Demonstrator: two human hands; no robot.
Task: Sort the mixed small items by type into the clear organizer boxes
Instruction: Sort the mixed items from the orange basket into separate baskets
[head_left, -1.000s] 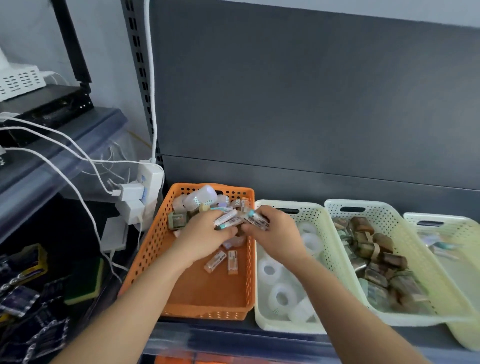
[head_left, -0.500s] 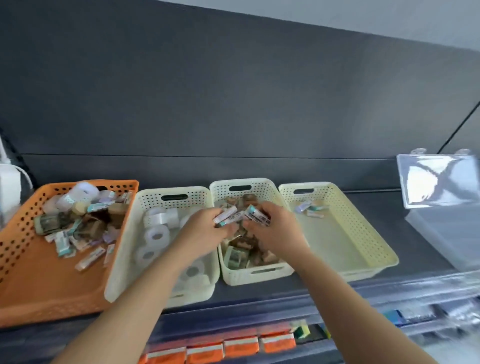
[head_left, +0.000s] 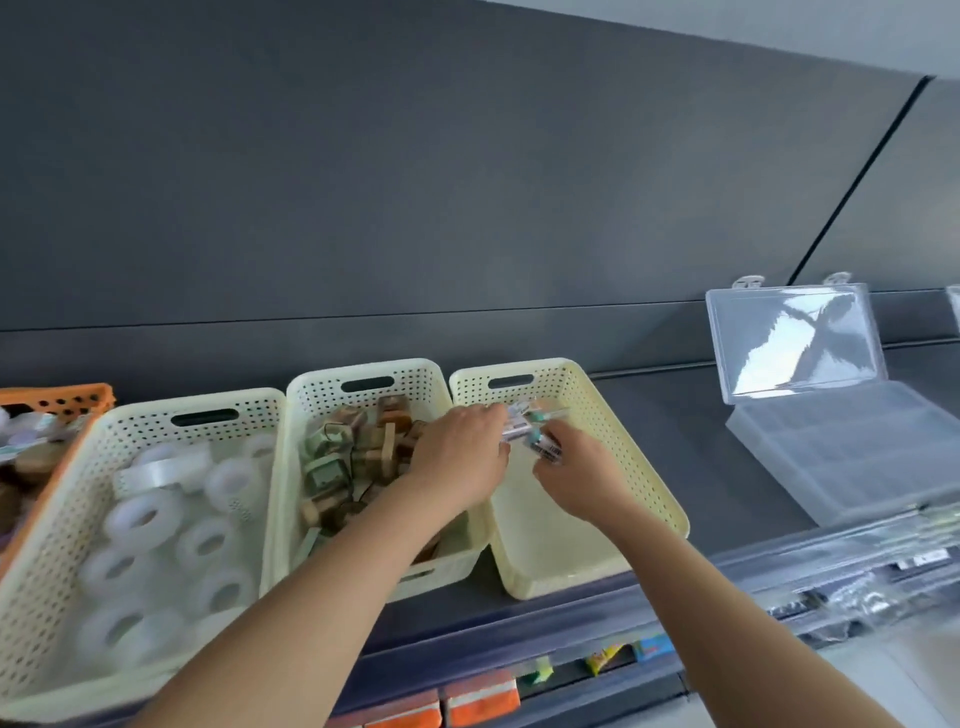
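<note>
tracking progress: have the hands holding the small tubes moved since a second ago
Yes, rightward: from above the orange plastic basket to the rightmost cream perforated basket.

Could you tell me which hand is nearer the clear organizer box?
Right. Both hands hold packets at the rightmost basket; the right hand is left of the organizer box, the left hand farther left.
</note>
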